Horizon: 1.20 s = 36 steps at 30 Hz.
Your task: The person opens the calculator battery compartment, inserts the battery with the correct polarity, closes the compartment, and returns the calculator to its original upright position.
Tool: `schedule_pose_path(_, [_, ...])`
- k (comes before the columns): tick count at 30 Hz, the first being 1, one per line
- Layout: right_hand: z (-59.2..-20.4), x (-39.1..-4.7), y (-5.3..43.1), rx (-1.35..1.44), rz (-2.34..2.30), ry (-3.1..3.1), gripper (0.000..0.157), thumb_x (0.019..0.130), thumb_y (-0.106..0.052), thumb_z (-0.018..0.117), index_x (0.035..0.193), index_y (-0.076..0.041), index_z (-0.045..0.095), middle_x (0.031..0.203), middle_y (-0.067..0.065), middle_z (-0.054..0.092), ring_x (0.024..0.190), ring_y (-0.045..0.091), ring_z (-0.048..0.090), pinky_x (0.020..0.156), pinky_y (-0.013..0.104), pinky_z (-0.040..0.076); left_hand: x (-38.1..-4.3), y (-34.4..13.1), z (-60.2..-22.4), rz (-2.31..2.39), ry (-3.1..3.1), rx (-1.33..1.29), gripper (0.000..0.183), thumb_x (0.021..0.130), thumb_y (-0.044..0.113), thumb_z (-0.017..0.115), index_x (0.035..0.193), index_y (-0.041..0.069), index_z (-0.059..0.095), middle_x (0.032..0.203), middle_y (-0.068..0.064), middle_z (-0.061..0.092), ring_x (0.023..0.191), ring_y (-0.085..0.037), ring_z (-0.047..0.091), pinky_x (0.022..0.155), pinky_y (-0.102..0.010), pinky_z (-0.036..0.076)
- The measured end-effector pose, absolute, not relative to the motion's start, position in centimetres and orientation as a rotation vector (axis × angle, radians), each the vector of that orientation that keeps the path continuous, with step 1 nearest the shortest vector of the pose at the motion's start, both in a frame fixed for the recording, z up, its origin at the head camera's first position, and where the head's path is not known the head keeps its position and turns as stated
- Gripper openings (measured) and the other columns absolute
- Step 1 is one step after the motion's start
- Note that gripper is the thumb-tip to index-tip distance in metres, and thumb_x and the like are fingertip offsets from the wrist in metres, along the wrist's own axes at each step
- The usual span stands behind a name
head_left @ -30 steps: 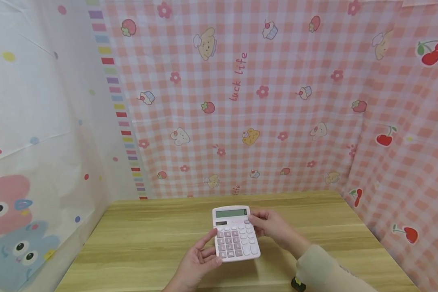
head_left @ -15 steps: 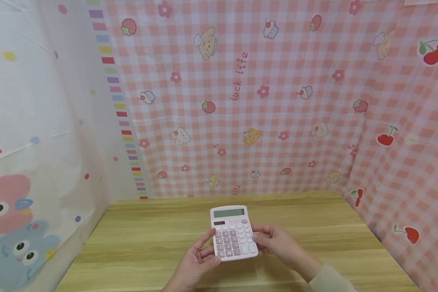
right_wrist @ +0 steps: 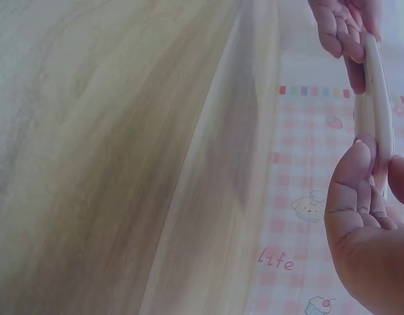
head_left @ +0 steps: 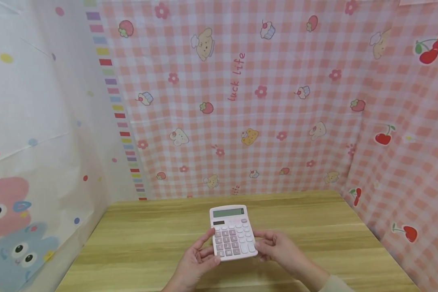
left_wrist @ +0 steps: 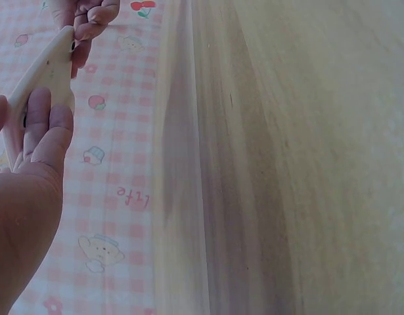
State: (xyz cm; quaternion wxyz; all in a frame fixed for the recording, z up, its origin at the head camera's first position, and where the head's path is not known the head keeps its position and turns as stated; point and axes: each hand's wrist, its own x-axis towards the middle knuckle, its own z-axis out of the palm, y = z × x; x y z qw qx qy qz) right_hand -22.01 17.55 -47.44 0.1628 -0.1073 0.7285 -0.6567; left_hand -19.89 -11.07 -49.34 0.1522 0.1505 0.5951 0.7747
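Observation:
A pale pink calculator [head_left: 233, 233] with a grey display and mauve number keys is held up over the table, its keys facing the head camera. My left hand [head_left: 197, 257] grips its left edge, thumb at the lower corner and fingers reaching behind. On the opposite side, my right hand [head_left: 277, 247] pinches the lower right edge, thumb near the front. The left wrist view shows the calculator's back [left_wrist: 54, 79] with fingers [left_wrist: 39, 115] spread on it. Seen edge-on in the right wrist view, the calculator [right_wrist: 379, 105] sits between both hands.
A wood-grain table [head_left: 131, 243] lies below the hands. Behind it hangs a pink checked cloth [head_left: 241, 121] with cartoon prints, continuing along the right side. A white patterned cloth [head_left: 58, 121] hangs at the left.
My right hand has slid down the calculator's right edge from near the display to the lower corner. The calculator has shifted slightly left. A dark object near the right sleeve has gone from view.

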Motion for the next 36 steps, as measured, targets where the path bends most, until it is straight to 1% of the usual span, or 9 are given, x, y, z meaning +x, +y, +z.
schedule_pose_path(9, [-47.2,-21.0,17.5,-0.327,-1.889,2.088,0.062,0.092,-0.018,0.069,0.143,0.008,0.043,0.103,0.015,0.074,0.088,0.025,0.071,0.073,0.030,0.061,-19.8,-11.3,-49.5,2.213,1.704,0.448,0.085,0.088,-0.004,0.067,0.157,0.008,0.020,0.136,-0.030,0.056,0.111,-0.013,0.069,0.096,-0.027,0.054])
schedule_pose_path(16, [-47.1,-20.5,17.5,-0.301,-1.886,2.111,0.063,0.091,-0.019,0.070,0.143,0.006,0.044,0.109,0.014,0.074,0.093,0.030,0.071,0.075,0.030,0.061,-19.8,-11.5,-49.5,2.209,1.699,0.476,0.084,0.089,-0.004,0.066,0.157,0.007,0.020,0.137,-0.029,0.056,0.112,-0.013,0.068,0.096,-0.027,0.054])
schedule_pose_path(20, [-47.1,-20.3,17.4,-0.311,-1.900,2.110,0.063,0.091,-0.017,0.070,0.143,0.006,0.044,0.112,0.017,0.073,0.093,0.030,0.072,0.076,0.032,0.061,-19.8,-11.5,-49.5,2.207,1.698,0.479,0.083,0.089,-0.004,0.066,0.157,0.007,0.019,0.137,-0.029,0.057,0.112,-0.013,0.068,0.096,-0.027,0.054])
schedule_pose_path(26, [-47.4,-20.2,17.3,-0.345,-1.934,2.095,0.064,0.090,-0.014,0.071,0.144,0.007,0.042,0.117,0.021,0.071,0.091,0.026,0.072,0.075,0.032,0.061,-19.8,-11.6,-49.7,2.214,1.686,0.490,0.083,0.090,-0.004,0.065,0.157,0.006,0.019,0.136,-0.026,0.058,0.112,-0.013,0.068,0.096,-0.027,0.054])
schedule_pose_path(32, [-47.6,-20.1,17.2,-0.357,-1.915,2.135,0.067,0.089,-0.016,0.073,0.145,0.004,0.043,0.115,0.019,0.072,0.090,0.025,0.072,0.074,0.031,0.061,-19.8,-11.8,-49.7,2.212,1.684,0.496,0.083,0.089,-0.004,0.066,0.157,0.006,0.019,0.137,-0.030,0.056,0.112,-0.014,0.068,0.096,-0.027,0.055])
schedule_pose_path(36, [-47.7,-20.0,17.2,-0.363,-1.889,2.160,0.069,0.088,-0.016,0.074,0.147,0.001,0.042,0.116,0.018,0.072,0.092,0.026,0.072,0.074,0.030,0.061,-19.8,-11.9,-49.7,2.211,1.668,0.498,0.083,0.090,-0.003,0.066,0.158,0.005,0.018,0.137,-0.027,0.057,0.112,-0.014,0.068,0.095,-0.028,0.055])
